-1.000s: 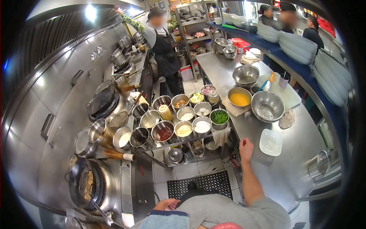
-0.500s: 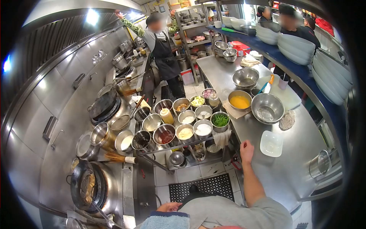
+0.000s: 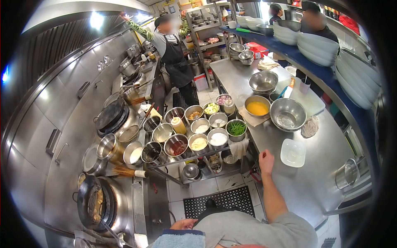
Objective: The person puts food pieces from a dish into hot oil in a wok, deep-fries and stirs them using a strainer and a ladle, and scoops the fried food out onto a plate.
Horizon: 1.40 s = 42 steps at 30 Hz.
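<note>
My right hand [image 3: 266, 161] rests at the near left edge of the steel counter [image 3: 285, 198], its fingers loosely curled with nothing visible in them. To its right stands a white square bowl [image 3: 293, 153]. My left hand [image 3: 184, 224] is low at my waist, beside a blue towel [image 3: 178, 239] that partly covers it; its fingers are mostly hidden. Forward of my hands is a rack of steel pots, with green vegetable pieces [image 3: 236, 128], white powder [image 3: 218, 139] and dark red sauce [image 3: 177, 148] among their contents.
On the left, a wok [image 3: 87, 198] with a ladle sits on the range, near a bamboo brush [image 3: 124, 171]. Steel bowls [image 3: 288, 113] and a bowl of yellow liquid [image 3: 257, 108] stand on the counter. A person in an apron [image 3: 175, 58] stands ahead with arms raised; others are behind the shelf.
The view has shifted slightly. Both of my hands stay nearly where they were. Behind the shelf, the person in dark clothing has leaned a little.
</note>
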Tool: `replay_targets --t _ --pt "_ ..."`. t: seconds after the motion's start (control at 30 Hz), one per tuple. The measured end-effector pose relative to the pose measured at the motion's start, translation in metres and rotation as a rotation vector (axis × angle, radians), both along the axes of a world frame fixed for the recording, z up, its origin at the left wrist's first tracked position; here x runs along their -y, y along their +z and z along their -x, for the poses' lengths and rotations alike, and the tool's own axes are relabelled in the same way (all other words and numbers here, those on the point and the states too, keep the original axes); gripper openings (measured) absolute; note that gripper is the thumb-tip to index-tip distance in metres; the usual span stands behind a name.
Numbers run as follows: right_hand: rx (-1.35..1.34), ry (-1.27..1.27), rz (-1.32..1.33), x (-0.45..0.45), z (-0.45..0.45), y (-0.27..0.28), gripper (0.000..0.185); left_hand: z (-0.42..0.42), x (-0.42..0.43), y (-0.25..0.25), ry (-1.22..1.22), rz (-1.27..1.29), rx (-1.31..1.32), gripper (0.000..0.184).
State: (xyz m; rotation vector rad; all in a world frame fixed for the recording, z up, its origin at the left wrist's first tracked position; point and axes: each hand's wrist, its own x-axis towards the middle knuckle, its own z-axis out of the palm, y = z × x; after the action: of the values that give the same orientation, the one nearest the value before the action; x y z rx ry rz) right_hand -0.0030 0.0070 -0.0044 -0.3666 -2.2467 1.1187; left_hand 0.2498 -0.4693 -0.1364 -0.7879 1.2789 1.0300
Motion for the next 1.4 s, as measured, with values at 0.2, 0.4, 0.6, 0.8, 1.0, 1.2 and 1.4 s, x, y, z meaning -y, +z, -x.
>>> replay_targets --t 0.2,0.4,0.6,0.8,1.0,1.2,1.4 --pt "0.018 -0.004 0.002 0.001 -0.002 0.005 0.017 -0.001 -0.001 0.0 0.01 0.0 -0.001 0.038" --pt "0.008 -0.002 0.017 0.0 -0.001 0.002 0.016 -0.002 -0.001 0.001 0.03 0.009 -0.004 0.039" --pt "0.003 -0.002 0.016 0.001 -0.002 0.006 0.016 -0.001 -0.002 -0.001 0.039 0.011 -0.011 0.04" --pt "0.006 0.008 0.026 0.002 -0.002 0.006 0.016 -0.006 0.0 -0.011 0.058 -0.006 -0.024 0.041" --pt "0.038 -0.018 -0.096 -0.002 0.003 -0.003 0.015 -0.02 0.009 -0.041 0.149 -0.099 -0.15 0.042" --pt "-0.05 0.05 -0.127 0.003 0.001 0.0 0.02 -0.011 -0.03 -0.009 0.057 0.15 -0.058 0.072" --pt "0.028 0.057 -0.088 0.0 0.003 -0.006 0.023 -0.017 -0.03 0.008 0.146 0.053 -0.004 0.08"
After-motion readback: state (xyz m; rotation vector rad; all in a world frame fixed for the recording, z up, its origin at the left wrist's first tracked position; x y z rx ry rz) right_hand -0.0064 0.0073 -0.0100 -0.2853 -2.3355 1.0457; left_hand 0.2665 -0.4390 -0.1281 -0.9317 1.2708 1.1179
